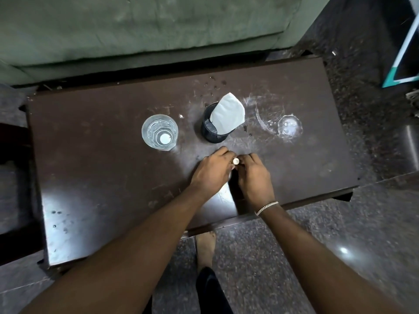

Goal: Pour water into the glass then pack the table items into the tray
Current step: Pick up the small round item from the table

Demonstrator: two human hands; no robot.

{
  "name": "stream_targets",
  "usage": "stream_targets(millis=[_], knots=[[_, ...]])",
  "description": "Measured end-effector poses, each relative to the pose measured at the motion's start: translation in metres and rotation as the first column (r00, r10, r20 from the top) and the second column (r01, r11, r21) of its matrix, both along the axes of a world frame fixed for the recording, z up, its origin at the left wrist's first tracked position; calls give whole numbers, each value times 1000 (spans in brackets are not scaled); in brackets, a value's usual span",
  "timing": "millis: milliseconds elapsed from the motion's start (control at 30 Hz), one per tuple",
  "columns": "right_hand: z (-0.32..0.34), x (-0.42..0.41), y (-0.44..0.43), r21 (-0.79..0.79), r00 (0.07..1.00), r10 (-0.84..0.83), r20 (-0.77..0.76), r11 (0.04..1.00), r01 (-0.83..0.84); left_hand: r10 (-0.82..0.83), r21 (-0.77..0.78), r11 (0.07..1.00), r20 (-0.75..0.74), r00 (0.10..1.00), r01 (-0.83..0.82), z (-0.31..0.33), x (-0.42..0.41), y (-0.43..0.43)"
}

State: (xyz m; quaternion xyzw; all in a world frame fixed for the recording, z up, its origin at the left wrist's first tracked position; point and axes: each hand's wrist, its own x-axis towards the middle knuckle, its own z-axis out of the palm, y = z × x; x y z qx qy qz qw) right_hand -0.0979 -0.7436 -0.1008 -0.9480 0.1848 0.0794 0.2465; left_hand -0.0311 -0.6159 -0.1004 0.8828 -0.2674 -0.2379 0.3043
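A clear glass (159, 132) holding water stands on the dark brown table (95, 168), left of centre. Just right of it, white napkins (229, 116) stick out of a black mesh holder (209, 130). Near the table's middle, my left hand (212, 169) and my right hand (255, 176) are pressed together around a small clear water bottle seen from above. Only the bottle's white cap (235, 161) shows clearly, between the fingertips of both hands. The bottle's body is mostly hidden by my hands.
A round water puddle (290, 128) and white scuff marks lie on the table's right part, with small droplets behind the holder. A green sofa (136, 30) runs along the far edge. My foot (205, 248) stands on the speckled stone floor below the near edge.
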Motion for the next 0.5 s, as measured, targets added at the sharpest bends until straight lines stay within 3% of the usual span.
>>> stream_targets(millis=[500], knots=[[82,30,123,69,954,142,263,984,-165,148,-73,988,184,972,-136,103,17,144]])
